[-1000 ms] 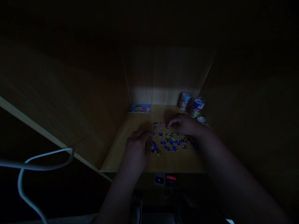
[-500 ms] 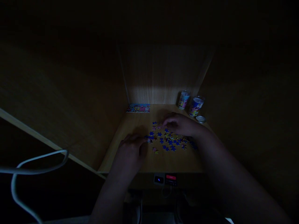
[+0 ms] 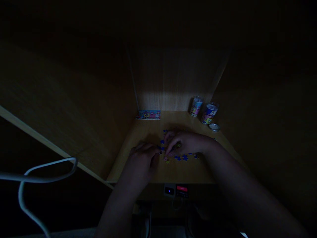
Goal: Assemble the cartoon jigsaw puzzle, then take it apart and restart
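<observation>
Left hand [image 3: 142,158]: fingers bent, at blue jigsaw pieces [image 3: 162,148]; cannot tell whether gripping. Right hand [image 3: 187,142]: fingers curled among pieces, hold unclear. Round lid [image 3: 214,127] beside cartoon-printed canister [image 3: 208,115].

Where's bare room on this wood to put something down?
Bare wood shows at the back, between the picture strip and the containers, and nearer you, in front of the puzzle pieces. Crowded: between your left hand and right hand, under the right one, and by the containers and lid.
</observation>
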A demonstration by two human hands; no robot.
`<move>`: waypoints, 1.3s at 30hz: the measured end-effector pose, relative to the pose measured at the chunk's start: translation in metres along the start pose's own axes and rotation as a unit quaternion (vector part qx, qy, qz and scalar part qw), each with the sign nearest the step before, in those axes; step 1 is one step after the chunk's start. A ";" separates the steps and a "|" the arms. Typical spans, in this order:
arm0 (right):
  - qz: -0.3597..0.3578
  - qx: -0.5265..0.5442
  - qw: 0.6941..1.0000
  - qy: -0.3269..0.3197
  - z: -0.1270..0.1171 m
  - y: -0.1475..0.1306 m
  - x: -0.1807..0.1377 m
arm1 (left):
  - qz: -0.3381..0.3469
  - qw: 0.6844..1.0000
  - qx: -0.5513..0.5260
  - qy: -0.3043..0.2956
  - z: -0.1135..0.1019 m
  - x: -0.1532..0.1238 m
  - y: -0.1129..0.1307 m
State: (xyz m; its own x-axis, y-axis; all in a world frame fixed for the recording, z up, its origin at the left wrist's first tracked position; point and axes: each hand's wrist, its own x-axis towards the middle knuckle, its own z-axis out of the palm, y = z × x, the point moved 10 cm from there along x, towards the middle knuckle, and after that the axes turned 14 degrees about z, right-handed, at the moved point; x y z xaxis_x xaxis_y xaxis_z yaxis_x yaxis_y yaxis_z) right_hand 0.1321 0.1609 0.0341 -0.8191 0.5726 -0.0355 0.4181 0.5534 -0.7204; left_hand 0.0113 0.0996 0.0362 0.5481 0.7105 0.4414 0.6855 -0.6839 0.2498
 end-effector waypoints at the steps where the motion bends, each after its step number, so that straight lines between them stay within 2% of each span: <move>1: 0.005 -0.004 1.000 0.006 -0.001 0.001 0.000 | -0.010 1.000 0.011 0.001 -0.002 -0.001 -0.002; 5: 0.016 -0.004 0.999 0.027 -0.005 0.000 0.000 | -0.055 0.997 0.051 -0.004 -0.010 -0.008 -0.014; 10: 0.011 0.004 1.000 -0.021 0.010 -0.001 0.003 | -0.056 0.998 0.036 -0.007 -0.014 -0.014 -0.021; 12: 0.011 -0.019 1.000 0.011 0.004 0.003 0.004 | -0.047 0.999 0.007 -0.008 -0.014 -0.014 -0.020; 16: 0.002 -0.091 0.989 0.117 -0.017 0.006 0.003 | -0.024 0.997 -0.077 -0.006 -0.008 -0.012 -0.014; 18: -0.007 -0.112 0.984 0.137 -0.019 0.003 0.003 | -0.035 0.996 -0.083 0.003 -0.008 -0.012 -0.015; 23: -0.013 -0.120 0.986 0.113 -0.008 -0.003 0.008 | -0.086 0.995 -0.053 0.009 -0.007 -0.013 -0.024; 31: 0.000 -0.058 0.996 0.069 0.002 0.003 0.010 | -0.107 0.989 -0.102 0.002 0.000 -0.015 -0.029; 35: 0.005 -0.053 0.996 0.073 0.001 0.001 0.010 | -0.118 0.982 -0.147 0.009 0.001 -0.014 -0.029; 39: 0.047 -0.041 0.996 0.061 0.002 0.005 0.011 | -0.125 0.973 -0.195 0.003 0.002 -0.013 -0.025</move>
State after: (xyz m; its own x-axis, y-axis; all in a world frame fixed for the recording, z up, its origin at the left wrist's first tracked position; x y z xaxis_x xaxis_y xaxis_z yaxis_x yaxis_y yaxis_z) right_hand 0.1247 0.1683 0.0289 -0.7233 0.6904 -0.0119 0.5255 0.5391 -0.6582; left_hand -0.0117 0.1081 0.0223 0.3836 0.8630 0.3288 0.5633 -0.5008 0.6572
